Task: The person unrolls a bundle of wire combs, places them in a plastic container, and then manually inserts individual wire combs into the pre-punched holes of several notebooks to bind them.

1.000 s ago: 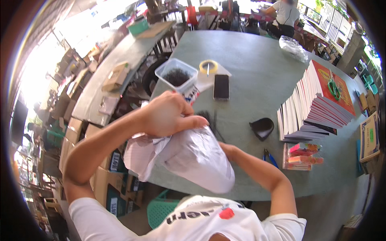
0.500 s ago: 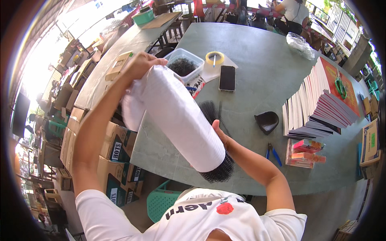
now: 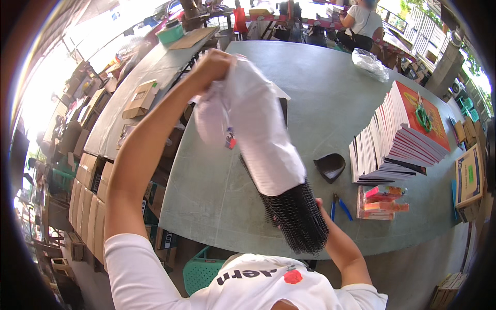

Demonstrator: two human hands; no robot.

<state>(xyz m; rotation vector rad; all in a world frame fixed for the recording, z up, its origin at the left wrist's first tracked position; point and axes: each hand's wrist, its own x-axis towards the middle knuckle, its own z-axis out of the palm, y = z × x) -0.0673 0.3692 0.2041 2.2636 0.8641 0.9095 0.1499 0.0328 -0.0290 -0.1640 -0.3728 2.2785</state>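
Observation:
A bundle of black spiral binding coils [image 3: 295, 219] slants in front of me, its lower end bare. The upper part is covered by a white plastic bag [image 3: 258, 119], blurred by motion. My left hand [image 3: 214, 66] is closed on the bag's gathered top end, raised over the far left of the table. Around the bare coils, near the table's front edge, my right hand [image 3: 320, 206] is wrapped; most of its fingers are hidden behind the bundle. A small dark curved piece [image 3: 330, 167] and blue-handled pliers [image 3: 341, 207] lie to the right of the coils.
On the grey-green table [image 3: 206, 206] a tall stack of booklets [image 3: 385, 139] carries green scissors [image 3: 423, 119]. Small pink and orange boxes [image 3: 382, 202] sit nearer. A clear plastic bag [image 3: 370, 65] lies at the far edge. A green stool [image 3: 204, 268] stands beside me.
My left hand has pulled the bag up and away, baring much more of the coils. The right hand and the coils' lower end have shifted right and nearer to me.

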